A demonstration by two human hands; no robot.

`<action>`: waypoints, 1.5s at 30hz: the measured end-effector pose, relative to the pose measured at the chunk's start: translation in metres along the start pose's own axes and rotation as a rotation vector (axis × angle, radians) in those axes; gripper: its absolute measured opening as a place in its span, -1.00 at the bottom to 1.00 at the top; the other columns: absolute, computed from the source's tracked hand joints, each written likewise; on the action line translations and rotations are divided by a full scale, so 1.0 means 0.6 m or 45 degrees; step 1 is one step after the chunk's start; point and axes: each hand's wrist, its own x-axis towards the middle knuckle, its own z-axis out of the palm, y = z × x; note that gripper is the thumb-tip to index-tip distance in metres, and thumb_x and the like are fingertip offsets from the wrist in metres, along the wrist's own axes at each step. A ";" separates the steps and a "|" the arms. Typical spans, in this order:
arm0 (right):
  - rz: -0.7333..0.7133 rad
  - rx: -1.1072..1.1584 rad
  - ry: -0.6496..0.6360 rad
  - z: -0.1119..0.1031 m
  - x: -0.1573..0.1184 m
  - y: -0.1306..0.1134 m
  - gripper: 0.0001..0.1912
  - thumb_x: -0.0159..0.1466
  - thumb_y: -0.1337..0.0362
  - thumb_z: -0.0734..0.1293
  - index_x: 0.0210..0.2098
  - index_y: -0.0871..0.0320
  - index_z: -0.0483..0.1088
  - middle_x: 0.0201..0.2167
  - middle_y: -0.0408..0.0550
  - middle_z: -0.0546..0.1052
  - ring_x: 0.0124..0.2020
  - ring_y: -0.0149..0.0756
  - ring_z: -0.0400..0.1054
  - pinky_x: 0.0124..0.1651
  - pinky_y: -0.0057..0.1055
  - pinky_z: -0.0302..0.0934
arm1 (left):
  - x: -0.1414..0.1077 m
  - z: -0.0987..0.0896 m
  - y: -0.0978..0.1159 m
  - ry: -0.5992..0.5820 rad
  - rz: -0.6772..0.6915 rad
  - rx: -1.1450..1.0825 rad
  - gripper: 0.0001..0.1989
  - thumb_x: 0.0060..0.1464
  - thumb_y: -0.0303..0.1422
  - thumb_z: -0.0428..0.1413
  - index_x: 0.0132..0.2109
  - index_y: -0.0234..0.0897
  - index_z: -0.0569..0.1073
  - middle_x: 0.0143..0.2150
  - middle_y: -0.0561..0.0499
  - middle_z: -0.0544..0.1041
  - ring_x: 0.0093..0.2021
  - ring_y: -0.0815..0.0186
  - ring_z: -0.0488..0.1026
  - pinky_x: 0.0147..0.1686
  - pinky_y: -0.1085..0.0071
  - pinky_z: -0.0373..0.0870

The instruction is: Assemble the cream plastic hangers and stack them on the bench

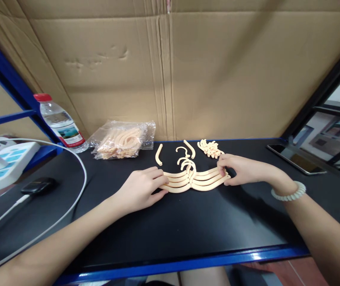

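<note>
Several beige clothes hangers [208, 180] lie in a row on the black table, their curved arms spread to both sides and their hooks [187, 163] bunched at the middle. At the left ends of the arms, my left hand [141, 188] has its fingers bent around the tips. My right hand [241, 169] pinches the right ends between thumb and fingers. Just behind lie a loose curved arm [159, 155], a second arm [190, 149], a loose hook [182, 150] and a pile of small beige hooks [210, 148].
A clear plastic bag [122, 139] of beige parts rests at the back left, beside a water bottle [61, 123]. A power strip [9, 163], a black charger [39, 186] and a white cable [84, 174] occupy the left. A phone [296, 159] lies at right. Cardboard [232, 71] walls the back.
</note>
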 end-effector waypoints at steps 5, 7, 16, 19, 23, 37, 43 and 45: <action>0.014 0.020 0.012 -0.003 -0.004 -0.001 -0.85 0.00 0.40 0.35 -0.40 0.14 0.33 -0.30 -0.05 0.37 -0.27 -0.19 0.29 -0.20 -0.32 0.16 | -0.001 -0.001 0.000 0.001 -0.001 -0.018 -0.91 0.20 -0.37 0.05 -0.19 -0.23 0.45 -0.26 0.03 0.51 -0.27 0.28 0.44 -0.37 0.42 0.27; 0.013 0.030 0.002 -0.004 -0.005 -0.001 -0.84 0.00 0.41 0.35 -0.40 0.14 0.32 -0.29 -0.05 0.37 -0.26 -0.19 0.29 -0.19 -0.32 0.17 | 0.000 -0.003 0.001 -0.010 -0.002 -0.036 -0.90 0.19 -0.38 0.05 -0.18 -0.23 0.45 -0.26 0.03 0.51 -0.25 0.28 0.45 -0.36 0.42 0.28; 0.027 0.100 -0.023 -0.010 -0.007 -0.001 -0.77 0.00 0.35 0.43 -0.40 0.13 0.30 -0.29 -0.07 0.39 -0.24 -0.19 0.27 -0.17 -0.31 0.16 | -0.001 -0.003 0.003 -0.026 -0.012 -0.049 -0.89 0.19 -0.38 0.04 -0.17 -0.22 0.45 -0.25 0.01 0.52 -0.24 0.27 0.47 -0.35 0.43 0.31; 0.059 0.111 -0.028 -0.012 -0.007 0.000 -0.75 -0.01 0.33 0.46 -0.40 0.12 0.30 -0.28 -0.07 0.39 -0.23 -0.19 0.26 -0.18 -0.31 0.15 | 0.000 -0.003 0.004 -0.033 -0.016 -0.062 -0.88 0.19 -0.38 0.04 -0.17 -0.23 0.46 -0.25 0.01 0.52 -0.23 0.27 0.47 -0.34 0.43 0.33; 0.079 0.098 -0.027 -0.011 -0.006 0.005 -0.73 -0.04 0.34 0.48 -0.41 0.13 0.31 -0.28 -0.08 0.39 -0.24 -0.19 0.25 -0.19 -0.31 0.13 | 0.000 -0.003 0.004 -0.042 -0.012 -0.082 -0.88 0.19 -0.38 0.04 -0.17 -0.23 0.45 -0.24 0.01 0.52 -0.22 0.27 0.48 -0.31 0.42 0.35; 0.123 0.090 -0.016 -0.014 -0.007 0.008 -0.79 -0.01 0.31 0.45 -0.41 0.14 0.34 -0.30 -0.07 0.39 -0.24 -0.19 0.26 -0.19 -0.30 0.14 | -0.003 0.007 0.009 0.019 0.018 -0.122 -0.90 0.23 -0.38 0.02 -0.21 -0.22 0.43 -0.24 0.03 0.52 -0.22 0.29 0.48 -0.31 0.43 0.33; 0.130 0.084 -0.005 -0.015 -0.006 0.007 -0.80 -0.01 0.31 0.44 -0.43 0.13 0.34 -0.32 -0.07 0.40 -0.25 -0.19 0.27 -0.21 -0.30 0.14 | -0.001 0.012 0.009 0.024 0.014 -0.123 -0.89 0.22 -0.38 0.02 -0.20 -0.22 0.45 -0.24 0.03 0.53 -0.24 0.30 0.49 -0.34 0.44 0.33; 0.139 0.082 0.003 -0.015 -0.007 0.007 -0.80 -0.01 0.31 0.44 -0.43 0.12 0.34 -0.32 -0.08 0.40 -0.26 -0.19 0.28 -0.22 -0.30 0.15 | 0.000 0.012 0.009 0.027 0.017 -0.132 -0.88 0.23 -0.37 0.02 -0.19 -0.21 0.46 -0.24 0.03 0.54 -0.24 0.30 0.50 -0.33 0.44 0.34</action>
